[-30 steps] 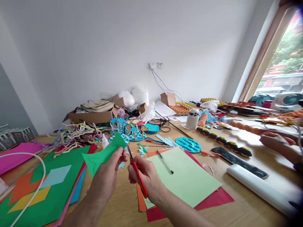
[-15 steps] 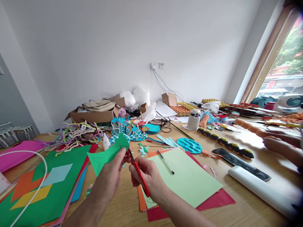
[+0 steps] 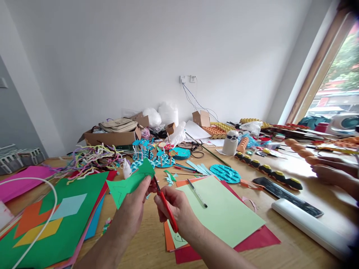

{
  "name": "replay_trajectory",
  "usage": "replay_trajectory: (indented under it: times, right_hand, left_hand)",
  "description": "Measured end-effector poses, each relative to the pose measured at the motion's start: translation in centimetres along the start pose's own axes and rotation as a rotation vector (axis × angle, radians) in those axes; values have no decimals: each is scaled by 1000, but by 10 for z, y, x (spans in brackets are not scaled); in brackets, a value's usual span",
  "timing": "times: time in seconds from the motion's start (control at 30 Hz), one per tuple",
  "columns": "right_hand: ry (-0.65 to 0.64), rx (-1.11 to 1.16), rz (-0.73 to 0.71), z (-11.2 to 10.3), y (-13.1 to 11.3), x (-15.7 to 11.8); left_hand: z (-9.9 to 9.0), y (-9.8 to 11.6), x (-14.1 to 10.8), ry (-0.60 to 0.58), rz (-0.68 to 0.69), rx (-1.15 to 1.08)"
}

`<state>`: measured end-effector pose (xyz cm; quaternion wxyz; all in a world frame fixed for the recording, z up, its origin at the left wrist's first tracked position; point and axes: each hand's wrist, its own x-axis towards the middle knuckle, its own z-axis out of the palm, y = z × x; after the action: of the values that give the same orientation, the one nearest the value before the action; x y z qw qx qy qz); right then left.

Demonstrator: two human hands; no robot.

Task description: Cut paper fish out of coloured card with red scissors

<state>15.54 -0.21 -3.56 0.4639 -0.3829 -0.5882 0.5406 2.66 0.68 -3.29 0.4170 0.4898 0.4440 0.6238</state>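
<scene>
My left hand (image 3: 134,203) pinches a piece of green paper (image 3: 126,186) with pencil lines drawn on it. In my right hand (image 3: 179,209) is a pair of scissors with red handles (image 3: 167,211), its fingers wrapped round them. The scissor blades point up and left and meet the right edge of the green paper. Just right of the hands lies a pale green sheet (image 3: 221,209) with a pen (image 3: 198,193) on top. Small green and blue scraps (image 3: 169,178) are scattered beyond the scissors.
Coloured paper sheets (image 3: 84,216) are stacked at left, near tangled pipe cleaners (image 3: 97,158). A glue bottle (image 3: 126,169) stands behind my left hand. At right lie a phone (image 3: 288,197) and a white bar (image 3: 305,224). Another person's hand (image 3: 332,173) holds an orange egg-carton strip (image 3: 301,151).
The view has shifted very slightly. Both hands, the scissors and the green paper keep nearly the same position, with the paper tilted a little differently.
</scene>
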Motion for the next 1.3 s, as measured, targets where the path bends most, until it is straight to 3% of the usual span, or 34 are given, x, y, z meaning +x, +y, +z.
replay_trajectory:
  times: [1.1, 1.3]
  right_hand:
    - [19, -49, 17, -1, 5, 3]
    - [18, -33, 40, -1, 4, 2]
  left_hand:
    - [0, 2, 1, 11, -5, -17]
    - [5, 16, 1, -41, -88, -106]
